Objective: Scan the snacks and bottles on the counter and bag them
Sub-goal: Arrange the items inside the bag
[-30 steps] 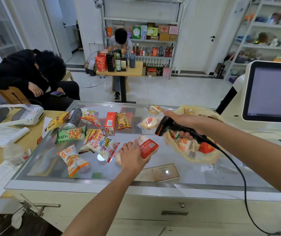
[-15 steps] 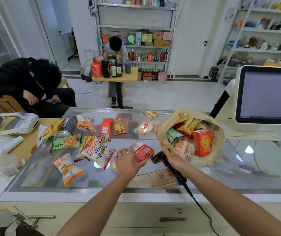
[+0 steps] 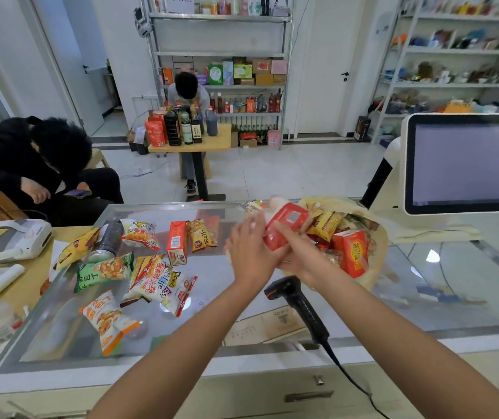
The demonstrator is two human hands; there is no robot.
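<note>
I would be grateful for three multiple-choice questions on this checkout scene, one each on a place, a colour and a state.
1. Where is the barcode scanner? A. On the floor. B. On a shelf. C. Lying on the glass counter.
2. What colour is the packet held by the left hand and right hand? A. Red. B. Green. C. Blue.
3. How is the bag? A. Tied shut. B. Open, with goods inside. C. Flat and empty.
Answers: C, it lies free on the glass; A, its wrapper is red; B, a red carton shows in its mouth.
</note>
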